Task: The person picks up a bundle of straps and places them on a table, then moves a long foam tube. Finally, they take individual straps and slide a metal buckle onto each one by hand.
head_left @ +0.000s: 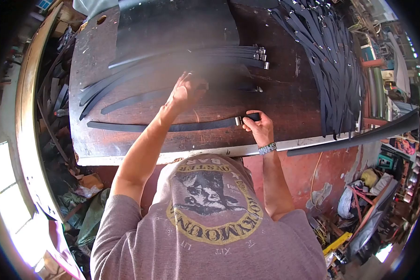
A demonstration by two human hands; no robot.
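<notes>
A black strap (200, 126) with a metal buckle (238, 121) lies along the near side of the dark wooden table (284, 93). My right hand (261, 127) is closed on this strap's buckle end, thumb pressed on the short black piece beyond the metal. My left hand (184, 93) is over the table, above the strap's middle, its fingers stretched out and partly blurred by a hazy patch. Under and behind that hand runs a second black strap (135, 99), its small metal end at the right. Further back, several buckled straps (247, 60) lie side by side.
A large pile of black straps (331, 70) covers the table's right side and hangs over its edge. A black sheet (172, 23) lies at the back. One long dark strip (359, 139) juts out past the front right edge. Clutter (359, 210) fills the floor at right.
</notes>
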